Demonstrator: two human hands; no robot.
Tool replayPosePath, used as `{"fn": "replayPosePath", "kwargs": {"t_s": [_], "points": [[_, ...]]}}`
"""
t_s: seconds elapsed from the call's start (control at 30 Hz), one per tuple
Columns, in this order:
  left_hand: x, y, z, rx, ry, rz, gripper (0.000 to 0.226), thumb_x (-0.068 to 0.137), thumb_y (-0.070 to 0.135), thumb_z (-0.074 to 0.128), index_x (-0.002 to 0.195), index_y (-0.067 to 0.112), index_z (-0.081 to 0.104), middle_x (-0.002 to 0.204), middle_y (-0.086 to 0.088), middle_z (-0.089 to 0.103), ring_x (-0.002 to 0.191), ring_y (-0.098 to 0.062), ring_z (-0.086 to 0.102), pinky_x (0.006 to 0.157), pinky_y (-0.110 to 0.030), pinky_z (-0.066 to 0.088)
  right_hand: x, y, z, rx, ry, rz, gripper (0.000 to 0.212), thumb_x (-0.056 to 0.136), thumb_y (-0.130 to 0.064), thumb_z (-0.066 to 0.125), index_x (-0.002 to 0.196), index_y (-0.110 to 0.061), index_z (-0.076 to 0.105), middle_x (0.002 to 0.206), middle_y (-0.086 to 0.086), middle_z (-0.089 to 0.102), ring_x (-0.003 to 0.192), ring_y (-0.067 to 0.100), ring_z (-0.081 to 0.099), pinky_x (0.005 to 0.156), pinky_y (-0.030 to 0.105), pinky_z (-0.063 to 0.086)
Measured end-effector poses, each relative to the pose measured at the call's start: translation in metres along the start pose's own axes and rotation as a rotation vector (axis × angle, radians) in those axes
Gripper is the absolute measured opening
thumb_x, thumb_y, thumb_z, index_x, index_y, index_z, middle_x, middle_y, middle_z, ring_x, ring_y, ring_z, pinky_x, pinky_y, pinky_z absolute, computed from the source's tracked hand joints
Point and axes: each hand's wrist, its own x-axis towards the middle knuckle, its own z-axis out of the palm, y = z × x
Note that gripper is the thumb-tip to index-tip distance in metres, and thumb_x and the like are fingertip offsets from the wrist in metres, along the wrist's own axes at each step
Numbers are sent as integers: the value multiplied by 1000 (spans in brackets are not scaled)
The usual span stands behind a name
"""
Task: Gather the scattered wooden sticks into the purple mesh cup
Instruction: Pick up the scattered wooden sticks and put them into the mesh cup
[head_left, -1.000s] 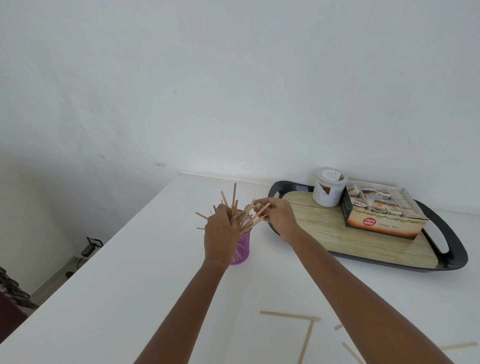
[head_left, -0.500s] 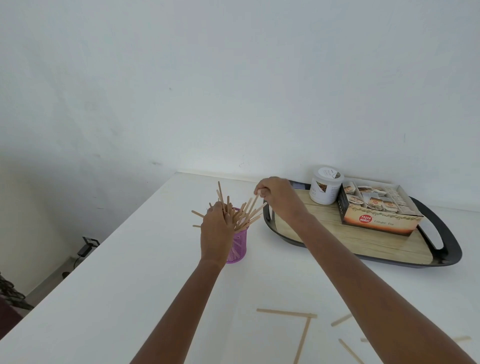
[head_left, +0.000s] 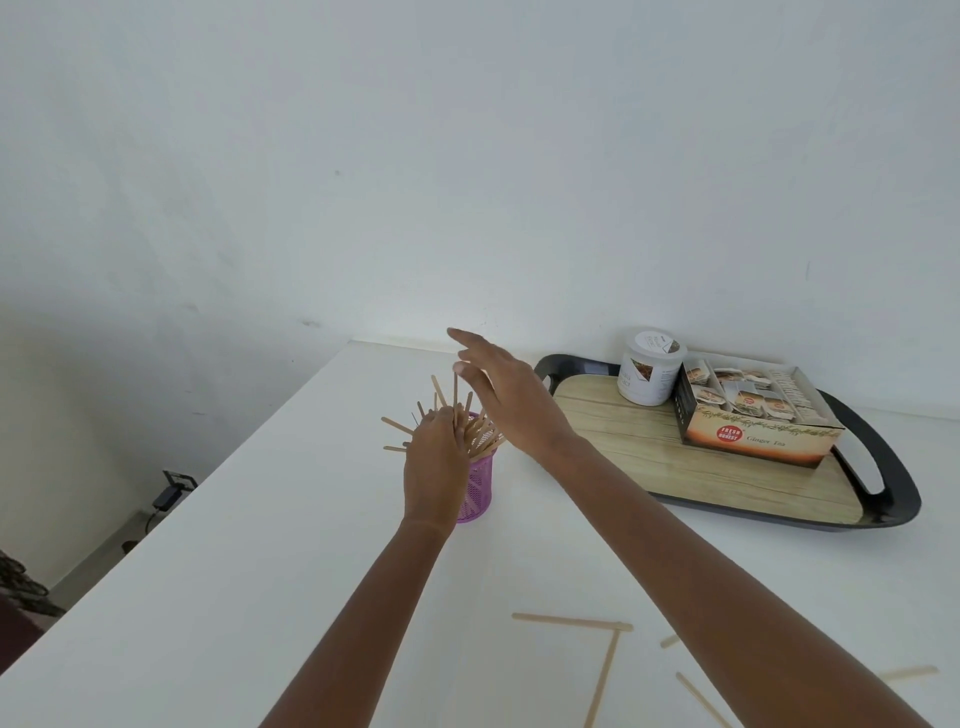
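Grips the wooden sticks (head_left: 480, 435) with the left hand (head_left: 434, 460), fingers (head_left: 441, 418) curled round the bundle standing in the purple mesh cup (head_left: 479, 491) on the worktop (head_left: 260, 545). Holds the right hand (head_left: 501, 397) above the tips, fingers straight and spread, holding nothing. Pinched there half a second ago, since opened.

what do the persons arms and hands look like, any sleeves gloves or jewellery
Both are bare. The left hand and right hand wear no gloves, and no rings show. The left forearm and right forearm run to the frame's bottom edge without any sleeve, watch, bracelet or marking in view.
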Motion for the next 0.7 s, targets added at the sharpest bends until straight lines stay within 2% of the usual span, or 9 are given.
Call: {"fn": "replayPosePath", "kwargs": {"t_s": [0.13, 0.23, 0.33, 0.43, 0.5, 0.57, 0.63, 0.7], "points": [[-1, 1, -1, 18, -2, 25, 18, 92, 0, 42, 89, -2, 60, 89, -17, 64, 72, -18, 49, 64, -21, 34, 2, -6, 7, 16, 66, -13, 26, 97, -15, 43, 117, -11, 59, 108, 9, 68, 99, 24, 63, 87, 33, 47], [0, 3, -2, -14, 4, 23, 21, 92, -1, 39, 91, 0, 61, 88, -17, 63, 77, -23, 53, 65, -21, 36, 0, -2, 8, -21, 54, 28, 24, 95, -10, 45, 107, -6, 65, 100, 9, 72, 93, 25, 66, 87, 35, 48], [0, 6, -4, -56, 23, 22, 23, 91, -3, 39, 100, -2, 59, 92, -18, 60, 79, -22, 50, 61, -16, 28, -5, 6, 9, -99, -13, 2, 24, 95, -12, 46, 107, -5, 66, 101, 12, 73, 93, 28, 66, 87, 38, 47], [-1, 8, -6, -115, 45, 24, 32, 92, -3, 37, 117, 2, 56, 106, -15, 60, 94, -25, 54, 67, -13, 29, -8, 12, 7, -99, -38, -38, 25, 93, -12, 50, 112, -5, 64, 112, 12, 68, 105, 26, 62, 94, 37, 45], [-3, 10, -9, -150, 81, 55, 34, 94, -1, 37, 123, 4, 54, 118, -13, 58, 108, -25, 55, 73, -8, 30, -9, 16, 5, -59, 26, -71, 28, 93, -15, 51, 118, -8, 61, 120, 9, 63, 114, 21, 57, 101, 33, 41], [-8, 10, -15, -169, 209, 179, 31, 94, 3, 40, 121, 6, 56, 125, -12, 54, 119, -23, 50, 84, 0, 28, -12, 20, 4, -4, 150, -68, 29, 96, -21, 46, 121, -11, 58, 123, 6, 60, 118, 16, 52, 102, 25, 37], [-12, 6, -21, -208, 408, 263, 31, 96, 14, 39, 123, 8, 53, 130, -13, 47, 126, -19, 39, 96, 4, 20, -18, 27, 5, 120, 322, 24, 30, 98, -23, 40, 121, -12, 56, 122, 2, 58, 115, 7, 49, 97, 9, 34], [-13, -5, -22, -302, 582, 208, 36, 96, 20, 35, 127, 4, 46, 133, -18, 40, 128, -18, 33, 102, -2, 21, -25, 33, 8, 306, 481, 179, 32, 99, -22, 35, 123, -10, 54, 122, 2, 55, 112, 2, 47, 90, -4, 28]]}}
